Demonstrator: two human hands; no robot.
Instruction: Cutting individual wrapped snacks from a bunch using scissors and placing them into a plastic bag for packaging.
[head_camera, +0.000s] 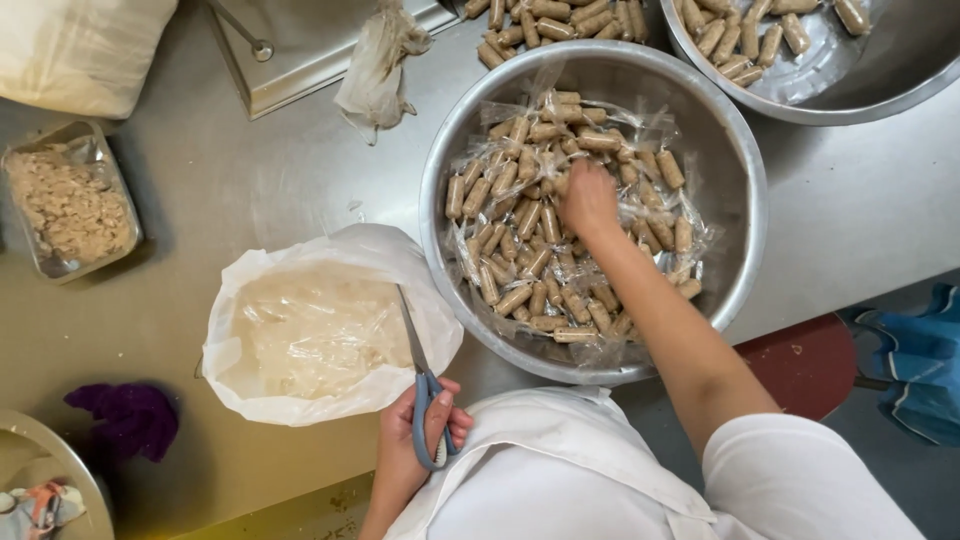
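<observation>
Seen from above, our left hand (412, 440) is closed in a firm grip around the grey handles of a pair of scissors (420, 375), with fingers through the loops and the thumb on the outside. The hand sits low, close to our white apron (560, 470), and the closed blades point up and away over the rim of a white plastic bag (250, 385) that stands open on the steel surface (250, 180), filled with crumpled clear wrappers.

Our right arm stretches forward and to the left into a large metal bowl (735, 200). The right hand (588, 200) is curled, fingers together, pressing down on a heap of small brown rolls in clear plastic wrapping (520, 250); we cannot tell whether it has actually clamped on one. The scissors lie well apart from this hand, on the other side of the bowl's rim.

A second metal bowl (900, 70) at the top right holds unwrapped brown rolls. To the far left sits a clear tray of pale crumbs (68, 200), and a purple cloth (125, 418) lies near the lower left
</observation>
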